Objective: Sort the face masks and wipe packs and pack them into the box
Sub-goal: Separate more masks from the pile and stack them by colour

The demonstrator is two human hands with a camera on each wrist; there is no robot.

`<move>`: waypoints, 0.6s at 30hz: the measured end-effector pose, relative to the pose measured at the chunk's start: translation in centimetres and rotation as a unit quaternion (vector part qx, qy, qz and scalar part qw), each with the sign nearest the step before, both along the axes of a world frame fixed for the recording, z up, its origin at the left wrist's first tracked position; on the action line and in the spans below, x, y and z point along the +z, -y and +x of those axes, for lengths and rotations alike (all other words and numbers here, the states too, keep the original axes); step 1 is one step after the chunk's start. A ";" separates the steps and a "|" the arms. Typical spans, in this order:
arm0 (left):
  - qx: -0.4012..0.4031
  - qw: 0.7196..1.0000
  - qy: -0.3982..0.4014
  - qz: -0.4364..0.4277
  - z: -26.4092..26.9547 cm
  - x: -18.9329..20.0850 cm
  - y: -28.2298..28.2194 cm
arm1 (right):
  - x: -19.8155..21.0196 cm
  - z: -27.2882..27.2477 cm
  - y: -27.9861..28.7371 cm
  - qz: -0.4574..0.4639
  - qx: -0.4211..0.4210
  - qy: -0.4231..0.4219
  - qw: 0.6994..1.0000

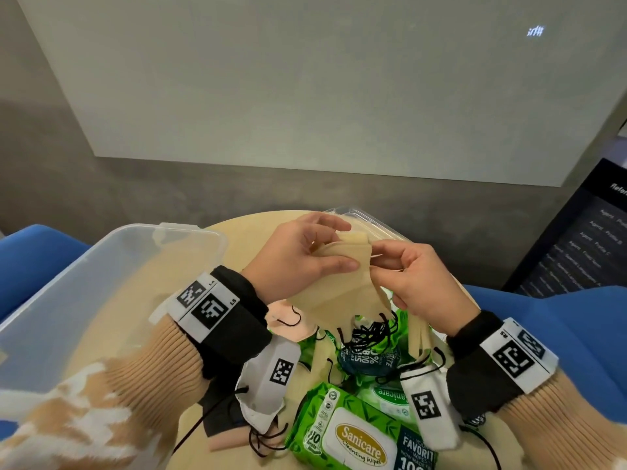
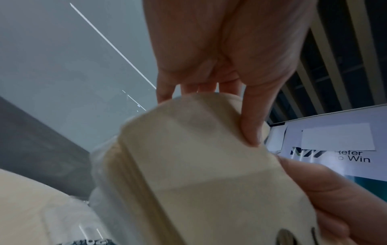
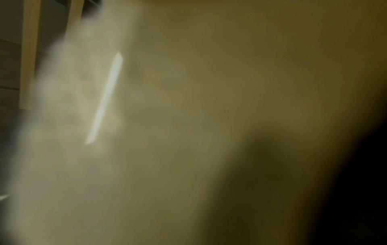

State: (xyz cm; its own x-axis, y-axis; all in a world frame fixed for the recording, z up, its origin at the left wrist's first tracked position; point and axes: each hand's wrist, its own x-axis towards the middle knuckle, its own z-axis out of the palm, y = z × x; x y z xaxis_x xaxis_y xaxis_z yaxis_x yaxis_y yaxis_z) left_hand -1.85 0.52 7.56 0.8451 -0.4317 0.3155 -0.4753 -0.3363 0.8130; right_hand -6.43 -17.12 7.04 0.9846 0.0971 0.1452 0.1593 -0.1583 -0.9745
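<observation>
Hands met above the round bench (image 1: 237,239) — the left hand (image 1: 291,256) pinched the top of a stack of beige face masks (image 1: 336,293) between thumb and fingers, and the right hand (image 1: 417,279) gripped the same stack from the other side. Black ear loops (image 1: 369,334) hung from the stack's lower edge. Below it, green wipe packs (image 1: 359,432) lay on the bench among loose masks — one pink mask (image 1: 288,320) lay just left of the stack. The clear plastic box (image 1: 101,293) stood at the left, its lid (image 1: 369,222) lying beyond the hands. The right wrist view was blurred.
</observation>
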 end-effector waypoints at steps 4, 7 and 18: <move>0.037 0.997 -0.030 -0.054 -0.1 -0.5 0.5 | -0.5 0.3 0.0 -0.004 -0.013 0.004 1.000; 0.047 0.992 -0.068 -0.095 -0.4 -0.6 0.6 | -1.1 0.7 0.2 0.007 -0.013 0.017 1.000; 0.003 0.989 -0.089 -0.117 0.0 -0.5 0.2 | -1.1 0.5 0.1 -0.002 0.016 0.017 1.000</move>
